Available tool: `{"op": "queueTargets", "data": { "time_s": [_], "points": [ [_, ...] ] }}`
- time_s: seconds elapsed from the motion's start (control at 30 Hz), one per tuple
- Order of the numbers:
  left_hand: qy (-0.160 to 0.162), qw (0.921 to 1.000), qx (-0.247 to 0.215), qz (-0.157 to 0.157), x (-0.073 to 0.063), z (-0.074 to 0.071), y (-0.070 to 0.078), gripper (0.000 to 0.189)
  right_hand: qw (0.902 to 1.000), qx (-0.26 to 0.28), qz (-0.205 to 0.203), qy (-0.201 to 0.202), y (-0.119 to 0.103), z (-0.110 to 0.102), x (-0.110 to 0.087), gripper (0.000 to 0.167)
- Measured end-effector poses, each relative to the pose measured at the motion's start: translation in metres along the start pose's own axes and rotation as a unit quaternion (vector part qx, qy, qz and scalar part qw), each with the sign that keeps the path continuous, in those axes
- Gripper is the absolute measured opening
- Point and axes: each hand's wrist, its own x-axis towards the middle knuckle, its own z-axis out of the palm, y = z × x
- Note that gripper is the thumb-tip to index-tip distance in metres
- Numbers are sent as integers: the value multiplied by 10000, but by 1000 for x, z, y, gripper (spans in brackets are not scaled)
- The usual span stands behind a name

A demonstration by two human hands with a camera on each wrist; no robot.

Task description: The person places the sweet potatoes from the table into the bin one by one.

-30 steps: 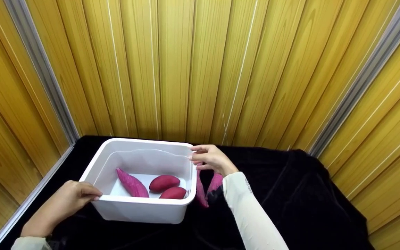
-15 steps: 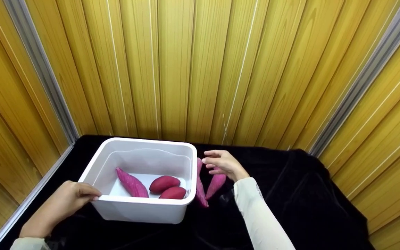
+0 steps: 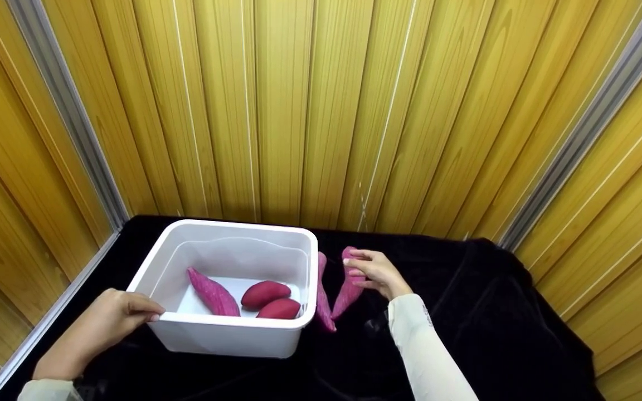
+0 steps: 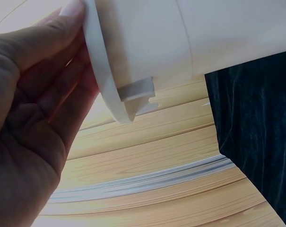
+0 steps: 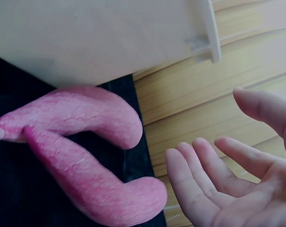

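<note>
Left hand (image 3: 110, 314), lower left on my feed, pinching rim of white rectangular plastic bin (image 3: 226, 337). Right hand (image 3: 381, 274) right of centre, fingers loosely spread, just beside long pink-purple sweet potato (image 3: 346, 298). I see slimmer-looking pink-purple one (image 3: 323, 301) between it and bin, narrow ends close together. Inside bin: curved pink-purple root (image 3: 214, 292) left, two dark-red oval tubers (image 3: 265, 294) right. Underneath, black velvety cloth (image 3: 482, 334); top of frame, yellow wood-patterned panels (image 3: 332, 111).
</note>
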Motion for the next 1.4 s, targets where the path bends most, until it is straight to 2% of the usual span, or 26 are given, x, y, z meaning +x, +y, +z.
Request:
{"op": "queueTargets", "data": {
  "time_s": [0.47,0.93,1.4],
  "points": [
    [24,9999,-168,-33,-2,2,0,21,9946,690,-48,772,40,-11,4,64],
    [184,9989,-430,-30,-6,5,-2,24,9891,1059,98,1022,70,-13,6,73],
    [308,9986,-431,-43,-9,6,2,26,9870,1139,293,1095,93,-8,8,76]
  ]
}}
